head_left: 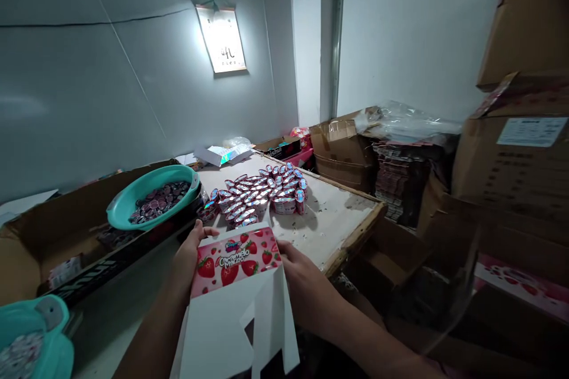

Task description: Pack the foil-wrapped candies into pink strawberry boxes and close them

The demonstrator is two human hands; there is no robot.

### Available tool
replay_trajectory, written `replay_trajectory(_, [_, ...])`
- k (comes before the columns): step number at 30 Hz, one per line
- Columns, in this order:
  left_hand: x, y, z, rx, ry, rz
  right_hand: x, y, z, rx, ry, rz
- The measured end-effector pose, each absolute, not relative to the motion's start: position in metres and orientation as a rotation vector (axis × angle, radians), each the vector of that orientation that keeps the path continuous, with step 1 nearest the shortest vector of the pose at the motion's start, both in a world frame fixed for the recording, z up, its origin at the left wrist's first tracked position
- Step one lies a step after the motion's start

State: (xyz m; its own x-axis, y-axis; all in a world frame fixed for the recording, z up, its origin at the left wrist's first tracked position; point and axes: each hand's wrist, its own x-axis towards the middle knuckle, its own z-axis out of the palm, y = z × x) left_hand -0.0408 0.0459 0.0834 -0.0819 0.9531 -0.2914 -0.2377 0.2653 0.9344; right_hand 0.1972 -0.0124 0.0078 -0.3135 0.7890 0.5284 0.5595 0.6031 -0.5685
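A strawberry-printed carton [231, 320], pink at its far end and white nearer me, is held between my two hands. My left hand [191, 254] grips its left side near the far edge, fingers partly hidden behind it. On the right side, my right hand [302, 272] holds the carton with its fingers round the edge. White flaps with cut-outs stand loose at the near right of the carton. Just beyond it, many small shiny packs [262, 189] are grouped on the table [329, 219].
Left, a teal basin [120, 207] of small round packs rests over a long cardboard box [26, 225]; another teal basin [57, 331] is lower left. Cardboard boxes [511, 172] are stacked at right. Behind the packs lies an open carton [222, 155].
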Motion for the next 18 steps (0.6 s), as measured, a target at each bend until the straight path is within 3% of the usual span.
replay_trajectory(4, [-0.048,0.050,0.065,0.925,1.290,1.092,0.220,-0.009,0.019,-0.798,-2.017,0.098])
replay_trajectory(11, [-0.051,0.048,0.052,1.105,1.434,1.151,0.230,-0.024,0.073,-0.471,-2.485,0.048])
replay_trajectory(18, [-0.073,0.024,0.095,1.380,1.619,1.238,0.219,-0.017,0.073,-0.297,-2.438,0.112])
